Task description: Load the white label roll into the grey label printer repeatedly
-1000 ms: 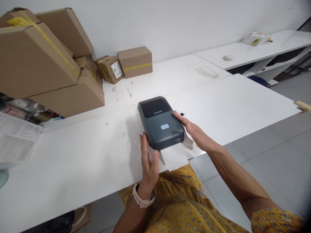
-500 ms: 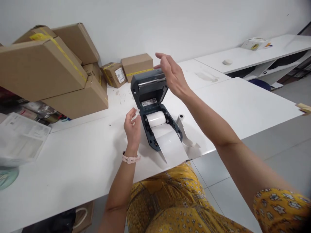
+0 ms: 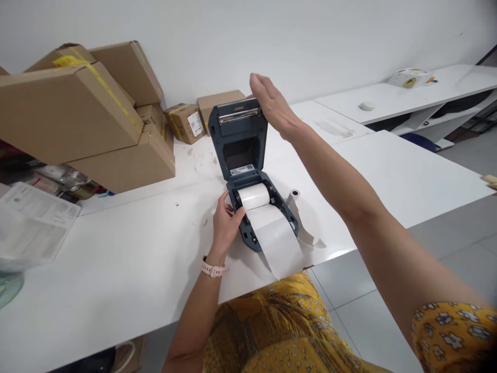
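A dark grey label printer [image 3: 252, 241] stands on the white table with its lid [image 3: 239, 135] raised nearly upright. Inside sits a white label roll [image 3: 254, 196], and its paper strip [image 3: 277, 235] runs out over the front toward my lap. My left hand [image 3: 227, 220] grips the left side of the printer body, thumb on the rim by the roll. At the lid's upper right corner, my right hand [image 3: 272, 103] holds the edge, its fingers partly hidden behind it. Beside the printer on the right lies a small paper roll [image 3: 294, 197] with a torn, curling strip.
Taped cardboard boxes [image 3: 108, 119] are stacked at the left back, and smaller boxes [image 3: 185, 124] stand behind the printer. A plastic-wrapped pack [image 3: 39, 217] lies at the far left. Along the wall on the right, a shelf unit [image 3: 388, 106] carries a white box [image 3: 409, 77].
The lid has swung further up and back with my right hand on it. My left hand has moved right from beside the printer onto its left edge.
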